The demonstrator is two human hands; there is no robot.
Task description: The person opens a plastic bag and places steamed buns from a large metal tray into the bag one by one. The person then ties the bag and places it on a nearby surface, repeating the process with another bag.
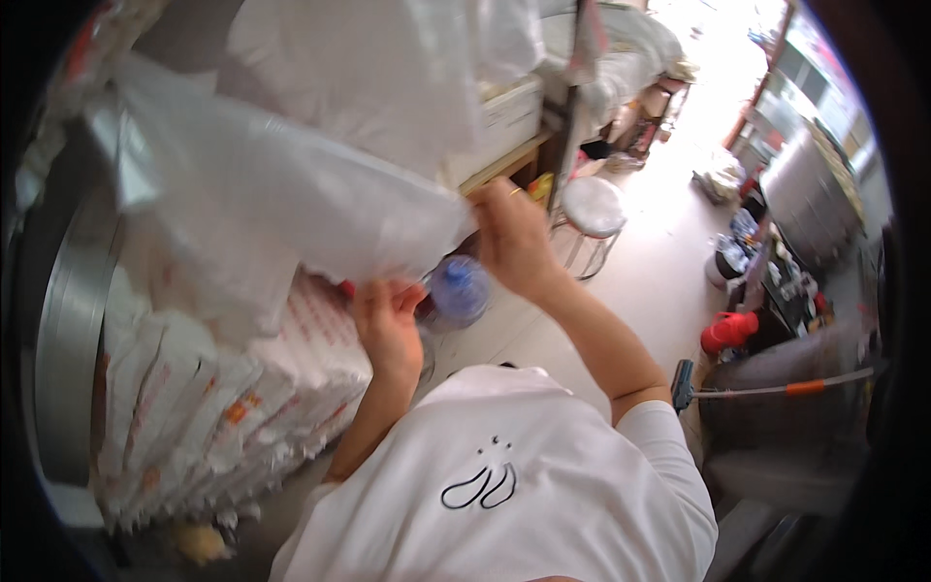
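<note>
Right grip [514, 238] pinches the white plastic sheet [291, 189] by its three-o'clock corner, likely for tautness, left grip [390, 325] curled at five, hold unclear!

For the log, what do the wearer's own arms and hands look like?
The left hand and right hand are ungloved; a thin gold-coloured ring shows on the right hand. A short white fabric sleeve ends near the right elbow; the left cuff is hidden.
</note>
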